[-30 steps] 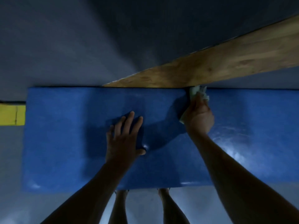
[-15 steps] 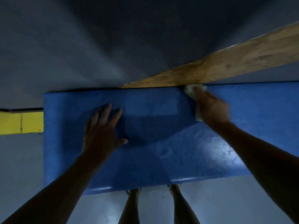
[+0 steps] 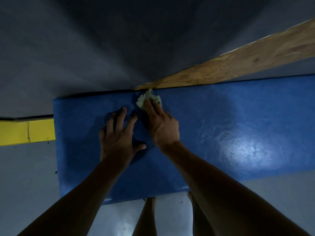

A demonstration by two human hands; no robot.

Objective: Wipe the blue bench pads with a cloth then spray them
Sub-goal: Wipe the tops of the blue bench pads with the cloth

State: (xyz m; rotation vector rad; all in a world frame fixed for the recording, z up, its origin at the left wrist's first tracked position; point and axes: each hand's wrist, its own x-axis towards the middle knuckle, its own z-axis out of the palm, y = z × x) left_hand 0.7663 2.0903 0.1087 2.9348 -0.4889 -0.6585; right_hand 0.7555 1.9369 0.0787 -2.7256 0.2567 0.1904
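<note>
The right hand [image 3: 162,126] is pressing a small pale cloth [image 3: 148,99] down on the blue bench pad [image 3: 221,133], right at the far edge, where a wooden plank [image 3: 238,65] is meeting the pad. The fingers are lying over the cloth and it is bunching up in front of them. I cannot tell if the thumb is pinching it from below.

The left hand [image 3: 119,137] is lying flat on the pad just beside the right one, fingers spread, holding nothing. It looks like it is leaning there for support.

The cloth looks soft, light and floppy. It is probably easy to squash and easy to lose, so holding it as a wad under the fingers should work best.

The pad looks smooth and shiny, with light bouncing off it on the right. It may be a bit slippery, and it is likely squashy under a push. The wiping looks only part done, and no spray bottle is showing.
</note>
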